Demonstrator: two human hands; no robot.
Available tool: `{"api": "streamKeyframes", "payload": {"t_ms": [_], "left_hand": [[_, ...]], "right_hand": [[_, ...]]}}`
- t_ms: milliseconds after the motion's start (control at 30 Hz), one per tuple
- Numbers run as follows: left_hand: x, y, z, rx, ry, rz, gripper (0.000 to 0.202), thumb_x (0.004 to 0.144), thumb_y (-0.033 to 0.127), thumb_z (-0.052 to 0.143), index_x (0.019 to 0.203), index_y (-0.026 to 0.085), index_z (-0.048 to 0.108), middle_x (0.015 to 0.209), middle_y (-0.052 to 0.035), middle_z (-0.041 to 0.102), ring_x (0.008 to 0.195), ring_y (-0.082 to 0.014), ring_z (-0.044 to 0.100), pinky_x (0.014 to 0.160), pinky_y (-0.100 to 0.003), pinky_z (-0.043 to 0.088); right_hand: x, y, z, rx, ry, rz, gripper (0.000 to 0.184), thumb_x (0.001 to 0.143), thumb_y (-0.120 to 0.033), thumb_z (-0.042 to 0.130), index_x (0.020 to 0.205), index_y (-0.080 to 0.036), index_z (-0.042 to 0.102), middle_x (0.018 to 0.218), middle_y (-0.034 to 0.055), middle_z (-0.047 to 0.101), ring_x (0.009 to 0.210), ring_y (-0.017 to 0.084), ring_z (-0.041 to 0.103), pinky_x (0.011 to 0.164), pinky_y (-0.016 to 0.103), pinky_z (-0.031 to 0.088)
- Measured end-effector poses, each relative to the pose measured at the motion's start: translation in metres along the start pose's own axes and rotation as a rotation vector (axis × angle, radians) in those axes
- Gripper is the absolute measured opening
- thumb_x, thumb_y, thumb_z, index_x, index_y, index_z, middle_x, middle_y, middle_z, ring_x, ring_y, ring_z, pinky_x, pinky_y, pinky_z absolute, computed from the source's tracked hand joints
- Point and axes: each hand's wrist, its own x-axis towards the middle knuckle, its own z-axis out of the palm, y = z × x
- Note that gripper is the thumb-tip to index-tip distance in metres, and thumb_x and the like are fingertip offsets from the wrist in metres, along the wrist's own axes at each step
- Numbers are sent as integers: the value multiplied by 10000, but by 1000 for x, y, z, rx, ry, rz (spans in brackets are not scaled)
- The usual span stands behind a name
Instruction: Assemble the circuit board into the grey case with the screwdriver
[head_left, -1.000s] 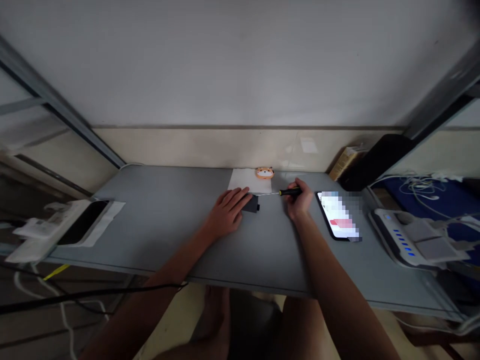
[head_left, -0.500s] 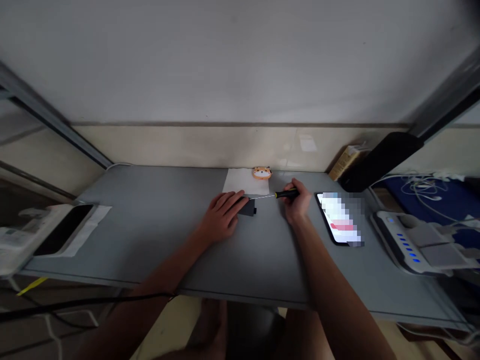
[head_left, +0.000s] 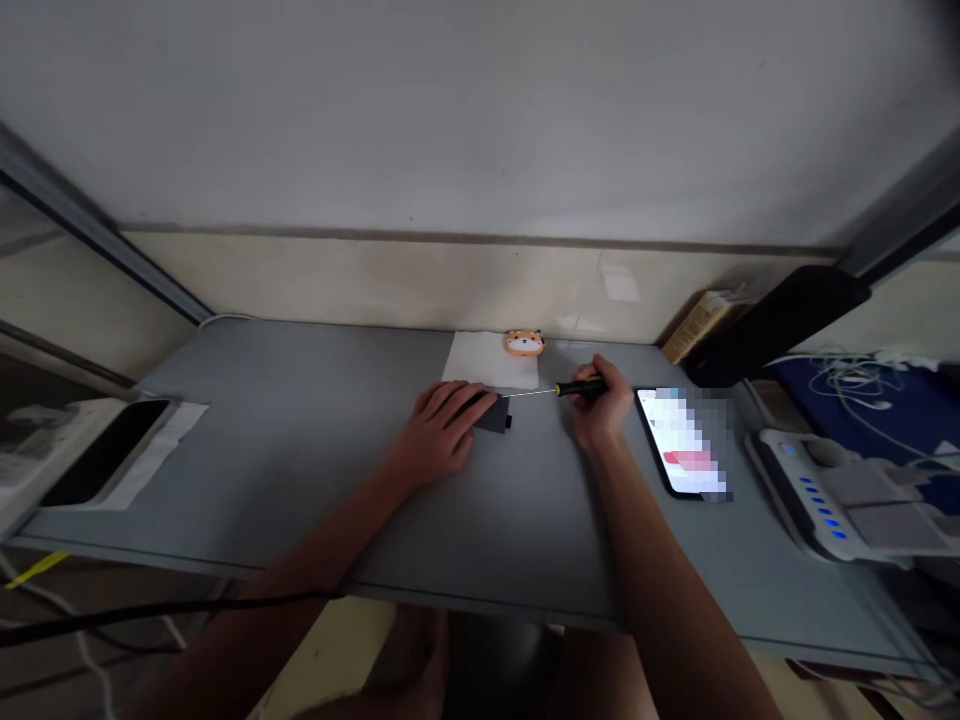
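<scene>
A flat dark grey rectangular piece (head_left: pixel 493 415) with a small black tab at its right end lies on the grey desk (head_left: pixel 300 440). My left hand (head_left: pixel 439 430) holds it down, fingers stretched over its left part and thumb by the near side; that part is hidden. In my right hand (head_left: pixel 606 405) is a screwdriver (head_left: pixel 577 387) with a black and yellow handle, the fingers wrapped round it. Its thin metal shaft points left, with the tip at the far edge of the dark piece, near my left fingertips. Whether the tip touches it I cannot tell.
Behind the hands lie white paper (head_left: pixel 480 360) and an orange animal-faced case (head_left: pixel 523 343). A lit phone (head_left: pixel 679 445) is right of my right hand, then a power strip (head_left: pixel 817 500). A dark phone (head_left: pixel 112 455) lies far left. A box (head_left: pixel 694 325) leans against the wall.
The view has shifted slightly. My right hand and the screwdriver sit a little further right, with the shaft still reaching to the dark piece. My left hand keeps its hold.
</scene>
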Motion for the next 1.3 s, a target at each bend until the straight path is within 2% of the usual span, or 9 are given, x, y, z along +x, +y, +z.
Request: {"api": "streamKeyframes", "payload": {"t_ms": [333, 500, 767, 900, 1133, 1300], "left_hand": [[2, 5, -3, 24, 40, 18, 645, 916, 71, 477, 1540, 235, 491, 1346, -98, 689, 1256, -281, 601, 1117, -437, 432], [2, 5, -2, 19, 21, 5, 625, 929, 82, 477, 1530, 249, 505, 1343, -95, 688, 1264, -283, 596, 1121, -445, 427], [2, 6, -3, 14, 39, 25, 589, 934, 74, 478, 1509, 198, 515, 1339, -118, 682, 1273, -275, 579, 1127, -436, 418], [2, 7, -4, 5, 15, 0, 604, 936, 72, 468, 1521, 212, 512, 1344, -113, 677, 1277, -273, 572, 1131, -441, 410], [2, 10, -3, 18, 10, -9, 571, 931, 77, 466, 1476, 219, 565, 1323, -112, 664, 1271, -282, 548, 1130, -447, 389], [7, 16, -2, 58, 50, -19, 489, 921, 79, 470, 1377, 156, 630, 1263, -133, 673, 1239, -282, 539, 1117, -425, 382]], "right_hand": [[-2, -6, 4, 27, 67, 58, 312, 762, -323, 653, 520, -212, 489, 505, -37, 492, 421, 65, 394, 363, 204, 259], [-5, -6, 7, 48, 67, 63, 264, 724, -303, 646, 522, -215, 501, 497, -40, 504, 415, 64, 398, 358, 209, 259], [-2, -3, 5, 18, 61, 47, 299, 728, -322, 652, 501, -211, 491, 495, -43, 495, 418, 65, 408, 363, 213, 264], [-1, -4, 5, 26, 70, 60, 305, 744, -292, 619, 485, -213, 478, 474, -40, 484, 407, 68, 394, 363, 224, 262], [5, 1, -1, -1, 61, 0, 297, 699, -362, 681, 508, -222, 502, 495, -39, 495, 426, 79, 414, 361, 226, 268], [11, 0, -5, 44, 66, -32, 325, 757, -345, 640, 520, -222, 455, 501, -44, 474, 418, 70, 381, 371, 237, 252]]}}
